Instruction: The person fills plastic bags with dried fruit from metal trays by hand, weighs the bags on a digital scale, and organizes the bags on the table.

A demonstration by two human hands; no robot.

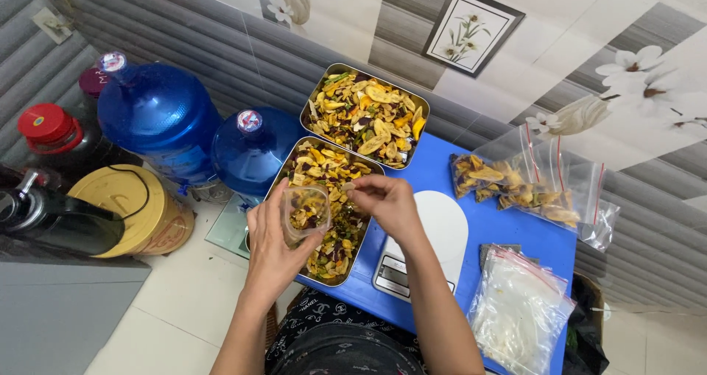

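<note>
My left hand holds a small clear plastic bag partly filled with dried fruit chips, open end up. It hovers over the near metal tray of mixed dried fruit. My right hand is pinched on a chip just right of the bag's mouth, above the same tray. A second metal tray of chips sits behind it. Both trays rest on a blue table.
A white kitchen scale sits right of the near tray. Filled zip bags lie at the back right, a stack of empty zip bags at the front right. Two blue water jugs, a gold tin and bottles stand left.
</note>
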